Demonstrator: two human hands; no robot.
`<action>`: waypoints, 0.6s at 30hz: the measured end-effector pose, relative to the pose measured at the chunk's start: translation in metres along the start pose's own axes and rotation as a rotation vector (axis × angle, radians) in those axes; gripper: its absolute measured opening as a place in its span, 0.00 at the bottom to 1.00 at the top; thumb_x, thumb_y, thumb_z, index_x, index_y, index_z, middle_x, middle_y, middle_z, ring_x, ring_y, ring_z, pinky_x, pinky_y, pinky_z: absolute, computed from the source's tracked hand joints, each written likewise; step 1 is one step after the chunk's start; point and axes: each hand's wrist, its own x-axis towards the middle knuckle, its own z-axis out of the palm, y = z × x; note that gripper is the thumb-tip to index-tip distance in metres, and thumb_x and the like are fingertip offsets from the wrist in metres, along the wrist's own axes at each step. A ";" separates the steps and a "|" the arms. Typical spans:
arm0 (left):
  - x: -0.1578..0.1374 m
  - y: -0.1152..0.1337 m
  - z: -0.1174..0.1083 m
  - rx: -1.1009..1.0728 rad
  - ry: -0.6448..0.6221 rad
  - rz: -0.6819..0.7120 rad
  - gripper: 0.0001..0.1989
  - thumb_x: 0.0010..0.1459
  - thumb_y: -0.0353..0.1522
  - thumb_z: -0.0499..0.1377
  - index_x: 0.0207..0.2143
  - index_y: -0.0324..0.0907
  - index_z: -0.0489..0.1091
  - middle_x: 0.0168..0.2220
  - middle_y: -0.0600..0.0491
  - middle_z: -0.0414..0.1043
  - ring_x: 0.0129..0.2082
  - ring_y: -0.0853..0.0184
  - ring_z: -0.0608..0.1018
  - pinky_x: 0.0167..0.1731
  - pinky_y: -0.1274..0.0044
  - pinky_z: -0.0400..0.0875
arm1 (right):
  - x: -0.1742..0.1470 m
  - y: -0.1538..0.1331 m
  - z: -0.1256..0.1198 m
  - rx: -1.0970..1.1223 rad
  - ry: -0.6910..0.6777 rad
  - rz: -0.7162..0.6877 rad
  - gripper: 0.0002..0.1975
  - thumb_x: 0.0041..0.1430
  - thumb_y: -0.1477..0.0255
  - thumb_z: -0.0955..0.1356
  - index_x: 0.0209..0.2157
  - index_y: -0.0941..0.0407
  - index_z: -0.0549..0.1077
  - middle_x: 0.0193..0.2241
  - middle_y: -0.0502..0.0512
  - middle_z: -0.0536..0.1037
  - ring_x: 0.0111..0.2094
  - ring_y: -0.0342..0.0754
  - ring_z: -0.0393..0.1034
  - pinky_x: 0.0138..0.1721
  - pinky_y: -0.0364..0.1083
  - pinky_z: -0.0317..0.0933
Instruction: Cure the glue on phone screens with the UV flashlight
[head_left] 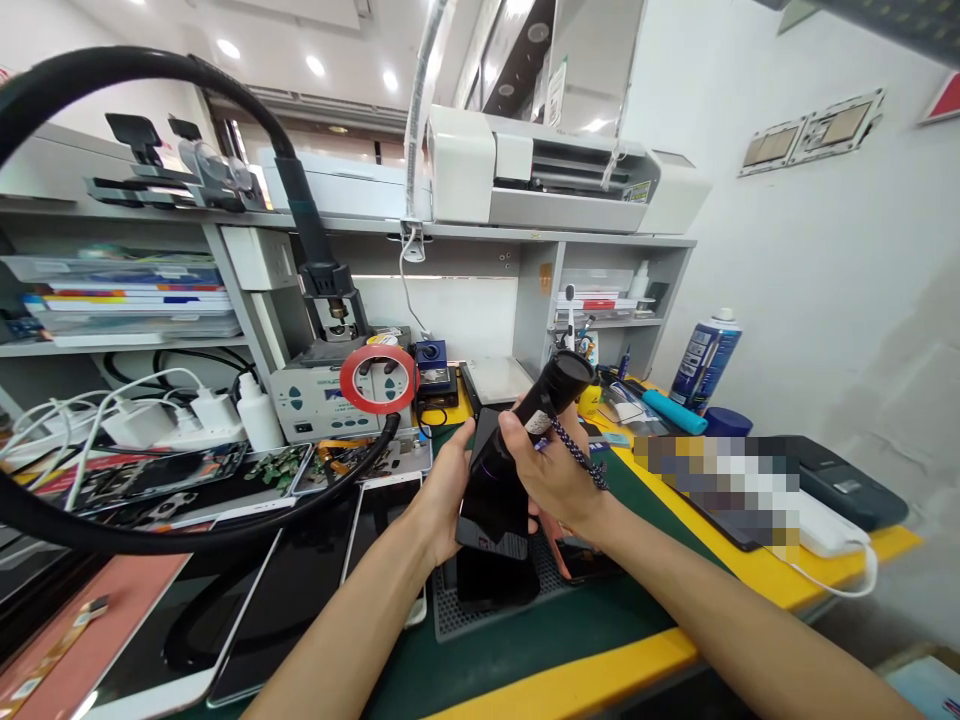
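My left hand [442, 490] is wrapped around the edge of a dark smartphone [491, 515], which it holds up at a tilt above the mat. A black flashlight [559, 385] is gripped in my right hand [561, 475], its lower end close over the phone's face. I cannot tell whether the two touch. From the flashlight hangs a dark, speckled braided wrist strap [577, 450]. Beneath the raised phone lies another black phone or screen [495, 582] on a grey perforated pad [465, 625]. Beside it, partly behind my right hand, is a reddish-edged phone [577, 555].
A thick black hose [247, 540] loops across the left side, over several tablets [292, 590]. Behind stand a rework station [300, 395] and a red tape roll [379, 378]. On the right are a blue spray can [705, 360] and a black case [840, 480]. The table has yellow edges [585, 680].
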 end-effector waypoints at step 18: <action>-0.003 0.001 0.002 -0.011 -0.061 -0.009 0.34 0.64 0.55 0.45 0.42 0.35 0.76 0.31 0.43 0.80 0.29 0.56 0.82 0.31 0.70 0.77 | 0.001 0.003 0.001 -0.118 0.082 0.007 0.16 0.64 0.56 0.65 0.41 0.54 0.71 0.42 0.58 0.75 0.47 0.53 0.70 0.47 0.50 0.65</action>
